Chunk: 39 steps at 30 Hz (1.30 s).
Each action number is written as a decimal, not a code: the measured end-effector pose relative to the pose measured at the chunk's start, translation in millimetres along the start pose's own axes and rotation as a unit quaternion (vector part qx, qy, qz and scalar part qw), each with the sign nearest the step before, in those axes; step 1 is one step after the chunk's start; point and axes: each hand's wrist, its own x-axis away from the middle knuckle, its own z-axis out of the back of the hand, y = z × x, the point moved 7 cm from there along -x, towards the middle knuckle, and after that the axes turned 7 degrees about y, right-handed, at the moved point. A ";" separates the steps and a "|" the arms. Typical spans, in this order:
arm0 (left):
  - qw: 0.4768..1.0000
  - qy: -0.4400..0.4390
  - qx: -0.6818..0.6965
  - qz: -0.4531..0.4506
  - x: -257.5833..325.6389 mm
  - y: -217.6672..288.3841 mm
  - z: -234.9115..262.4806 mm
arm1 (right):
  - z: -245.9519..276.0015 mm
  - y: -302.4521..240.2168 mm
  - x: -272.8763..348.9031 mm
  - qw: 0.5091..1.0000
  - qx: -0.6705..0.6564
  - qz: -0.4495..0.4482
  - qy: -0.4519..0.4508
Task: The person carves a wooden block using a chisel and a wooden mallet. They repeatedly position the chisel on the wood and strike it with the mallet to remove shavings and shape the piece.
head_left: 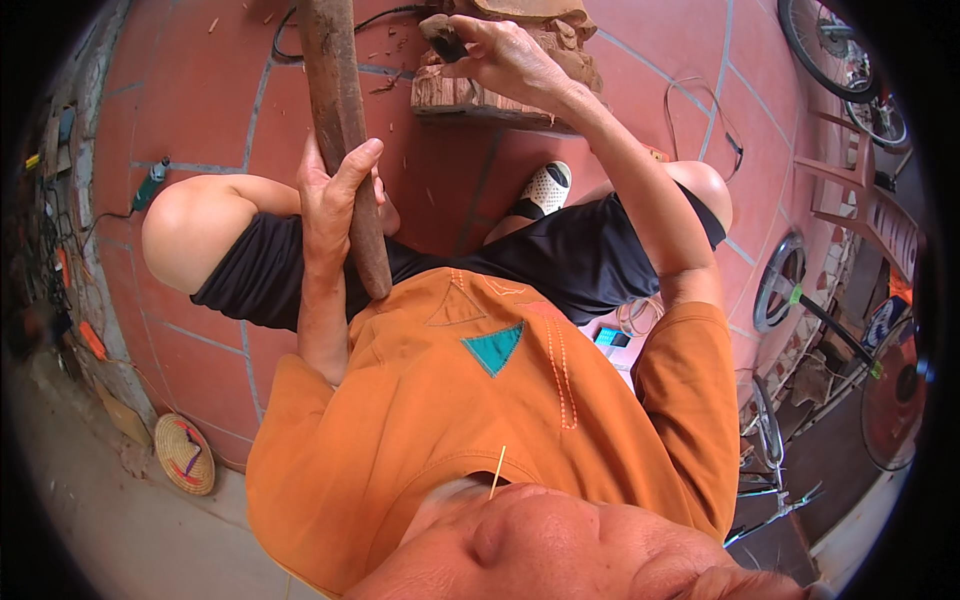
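Note:
My left hand (338,200) is closed around a long, smooth-worn wooden club (335,70). It slants upright, its narrower end down by the front of my orange shirt and its thicker end running out of the top of the view. Farther off, my right hand (515,65) pinches a short dark blunt piece (443,38) between thumb and fingers; its kind cannot be made out. Below and behind that hand stands a carved block of reddish-brown wood (470,97), partly hidden by my hand and forearm. The piece appears over the block's left side; contact is unclear.
Wood chips and a black cable (285,45) lie on the red tiled floor (190,220). A green power tool (150,185) rests beyond my left knee. A woven hat (184,454) lies lower left. To the right stand a pink plastic chair (880,215), bicycle wheels (835,45) and a fan (890,395).

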 end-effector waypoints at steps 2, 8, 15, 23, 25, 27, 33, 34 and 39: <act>1.000 0.002 -0.004 0.002 -0.2 0.4 0.5 | -2.6 4.0 -1.5 1.000 0.009 -0.012 -0.018; 1.000 0.018 0.011 0.014 -1.0 -1.0 3.6 | 14.1 -0.5 1.9 0.941 -0.319 -0.099 0.045; 1.000 0.020 -0.004 0.017 -4.3 -6.1 4.9 | 84.9 -32.0 -25.0 0.919 -0.339 -0.098 0.177; 0.999 0.010 -0.034 0.012 -3.0 -5.6 -0.5 | 51.3 -5.5 -20.2 0.934 -0.275 -0.181 0.142; 0.999 0.003 -0.040 0.018 -4.2 -8.6 0.8 | 38.3 6.2 -17.0 0.928 -0.294 -0.194 0.120; 0.998 -0.001 -0.053 0.021 -3.2 -7.2 -0.8 | 27.8 8.1 -15.2 0.912 -0.327 -0.212 0.128; 1.000 -0.002 -0.028 0.008 -2.6 -11.0 1.4 | -8.3 10.5 -8.5 0.827 -0.540 -0.159 0.008; 1.000 -0.001 -0.028 0.004 -2.9 -11.4 2.4 | -7.4 13.8 -7.1 0.883 -0.443 -0.153 0.002; 1.000 0.002 -0.031 0.006 -2.0 -11.7 5.0 | -13.4 8.4 -12.8 0.971 -0.241 -0.002 -0.012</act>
